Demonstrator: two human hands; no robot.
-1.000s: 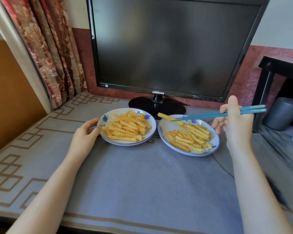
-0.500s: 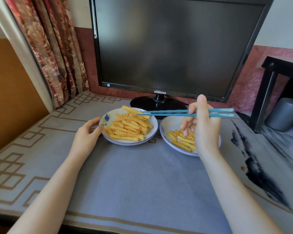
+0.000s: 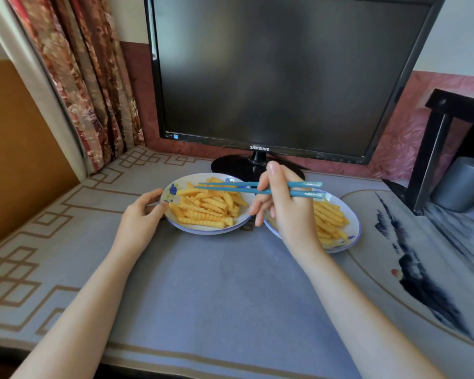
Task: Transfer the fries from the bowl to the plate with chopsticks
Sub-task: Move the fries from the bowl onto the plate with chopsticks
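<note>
Two white floral dishes sit side by side on the mat, both with crinkle-cut fries. My right hand [image 3: 288,214] grips the blue chopsticks [image 3: 230,187] and hovers over the gap between the dishes, hiding the left part of the right dish [image 3: 356,228] and its fries [image 3: 329,217]. The chopstick tips reach left over the left dish [image 3: 203,231], slightly apart. Just at the tips a single fry [image 3: 188,191] lies on top of the pile [image 3: 208,209]. Thumb and fingers of my left hand [image 3: 143,214] hold the left dish's left rim.
A black monitor [image 3: 285,77] stands right behind the dishes, its round base [image 3: 230,165] touching the space behind the left dish. A patterned curtain [image 3: 80,77] hangs at the far left. At the right are a black table frame [image 3: 433,149] and a grey cylinder [image 3: 463,184].
My right hand carried one fry in the chopsticks leftward from over the right dish to the left dish, where the fry now rests on the pile. My left hand stayed on the rim.
</note>
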